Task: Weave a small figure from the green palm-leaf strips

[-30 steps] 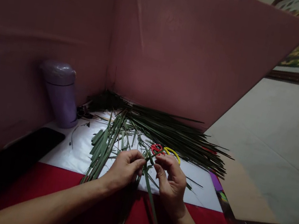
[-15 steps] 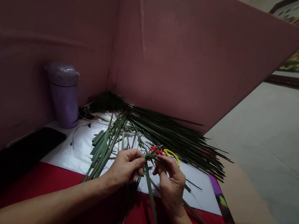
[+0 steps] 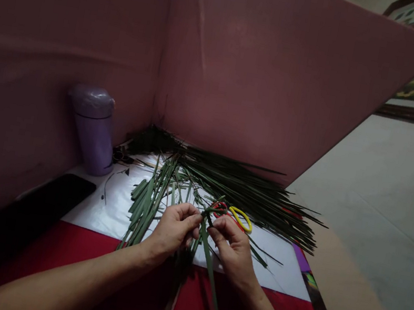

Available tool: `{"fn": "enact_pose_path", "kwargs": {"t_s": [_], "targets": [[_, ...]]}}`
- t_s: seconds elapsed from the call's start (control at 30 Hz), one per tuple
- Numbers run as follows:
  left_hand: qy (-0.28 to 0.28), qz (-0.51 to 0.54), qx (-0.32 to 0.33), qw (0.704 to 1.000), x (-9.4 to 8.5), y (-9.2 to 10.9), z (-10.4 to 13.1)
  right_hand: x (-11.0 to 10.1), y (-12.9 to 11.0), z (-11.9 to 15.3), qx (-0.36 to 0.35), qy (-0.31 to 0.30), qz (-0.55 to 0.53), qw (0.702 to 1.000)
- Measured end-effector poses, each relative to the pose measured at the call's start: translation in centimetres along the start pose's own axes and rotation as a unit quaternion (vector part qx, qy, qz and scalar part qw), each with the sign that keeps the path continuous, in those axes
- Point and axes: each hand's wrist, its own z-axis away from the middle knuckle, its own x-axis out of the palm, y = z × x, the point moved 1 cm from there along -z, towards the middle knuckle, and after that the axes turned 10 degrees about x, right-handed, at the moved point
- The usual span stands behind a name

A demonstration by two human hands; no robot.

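Observation:
Between my two hands is a small woven piece of green leaf strips [image 3: 208, 213], with long strip ends hanging toward me over the red cloth. My left hand [image 3: 178, 227] pinches its left side between thumb and forefinger. Just to the right, my right hand [image 3: 233, 245] has thumb and fingers closed on a leaf strip at the piece's edge. Behind my right hand lie scissors with yellow and red handles [image 3: 240, 218], partly hidden. Left of my left hand, cut leaf strips [image 3: 146, 203] lie in a loose pile on a white sheet [image 3: 92, 212].
A large bundle of long dark leaves [image 3: 249, 186] stretches across the back. To the left stand a purple tumbler [image 3: 94, 132] and a flat black object [image 3: 29, 209]. Pink panels [image 3: 245, 76] wall in the back and left. Cardboard [image 3: 348, 281] lies at the right beyond the red cloth [image 3: 77, 255].
My right hand has closed from a looser, raised finger pose into a pinch nearer the woven piece. My left hand keeps its hold. The view has shifted slightly.

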Motion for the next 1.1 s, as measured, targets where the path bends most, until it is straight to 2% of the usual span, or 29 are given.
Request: {"fn": "enact_pose_path", "kwargs": {"t_s": [0.2,0.4,0.47,0.53,0.6,0.7,0.73,0.83,0.93,1.1], "targets": [[0.048,0.011,0.024,0.998,-0.5,-0.4,-0.5,-0.6,-0.9,0.0,0.016,-0.169,0.04,0.985],[0.091,-0.002,0.048,0.995,-0.9,-0.2,-0.8,-2.5,-0.7,0.0,0.082,-0.275,0.118,0.95],[0.102,-0.007,0.044,0.994,-0.9,-0.1,-0.8,-3.5,-0.2,-0.1,0.115,-0.288,0.161,0.937],[0.104,-0.008,0.039,0.994,-0.8,-0.2,-0.8,-4.1,0.2,-0.2,0.124,-0.272,0.193,0.935],[0.087,-0.007,0.026,0.996,-0.5,-0.3,-0.5,-4.0,0.2,-0.4,0.114,-0.243,0.19,0.944],[0.04,-0.009,-0.003,0.999,0.2,-0.4,0.0,-2.4,-0.1,-0.4,0.105,-0.195,0.088,0.971],[0.025,-0.013,-0.01,1.0,0.4,-0.3,0.1,-1.8,-0.2,-0.4,0.098,-0.16,0.039,0.981],[-0.019,-0.021,-0.029,0.999,1.0,-0.2,0.5,-0.2,-0.1,-0.4,0.096,-0.085,-0.028,0.991],[-0.048,-0.015,-0.034,0.998,1.1,-0.3,0.6,0.2,0.3,-0.3,0.078,-0.044,-0.023,0.996],[-0.051,-0.018,-0.04,0.998,0.8,-0.8,0.5,-0.1,0.2,0.1,0.039,-0.033,0.038,0.998]]}}
